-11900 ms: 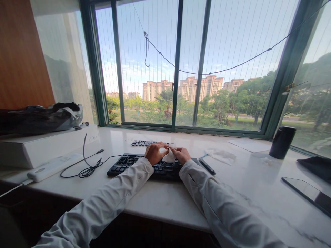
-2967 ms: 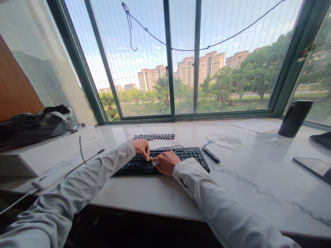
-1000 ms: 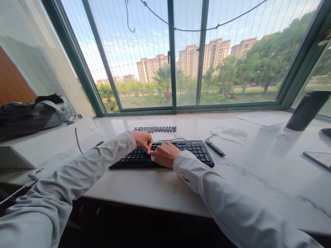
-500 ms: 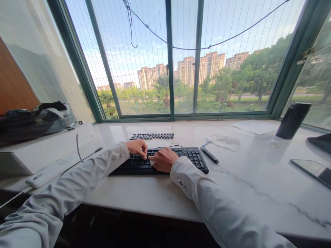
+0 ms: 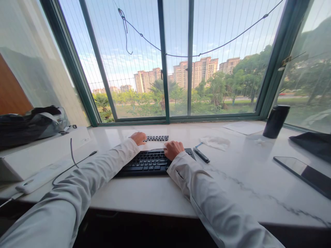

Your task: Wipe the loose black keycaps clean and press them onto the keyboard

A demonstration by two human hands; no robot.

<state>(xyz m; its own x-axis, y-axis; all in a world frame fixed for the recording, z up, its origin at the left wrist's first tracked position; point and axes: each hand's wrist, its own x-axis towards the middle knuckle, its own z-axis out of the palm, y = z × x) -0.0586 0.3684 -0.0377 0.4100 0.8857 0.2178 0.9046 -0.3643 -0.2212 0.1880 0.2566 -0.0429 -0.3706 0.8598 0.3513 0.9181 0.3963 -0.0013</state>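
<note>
A black keyboard [image 5: 144, 162] lies on the white marble sill [image 5: 232, 186] in front of me. My right hand [image 5: 173, 149] rests curled on its right part, closed over a white wipe of which only a sliver shows. My left hand [image 5: 139, 137] is beyond the keyboard, fingers bent down at the left end of a row of loose black keycaps [image 5: 158, 138]. Whether it holds a keycap is hidden. Both arms wear pale long sleeves.
A black pen-like tool [image 5: 201, 155] and a crumpled tissue [image 5: 215, 142] lie right of the keyboard. Farther right are a black tumbler [image 5: 276, 121], a paper sheet [image 5: 244, 128] and a dark flat screen [image 5: 302, 174]. At left are a white box [image 5: 41, 150], a black bag [image 5: 26, 125] and a cable [image 5: 74, 159].
My left hand left the keyboard and went forward to the keycap row. My right hand slid right along the keyboard. The view shifted slightly.
</note>
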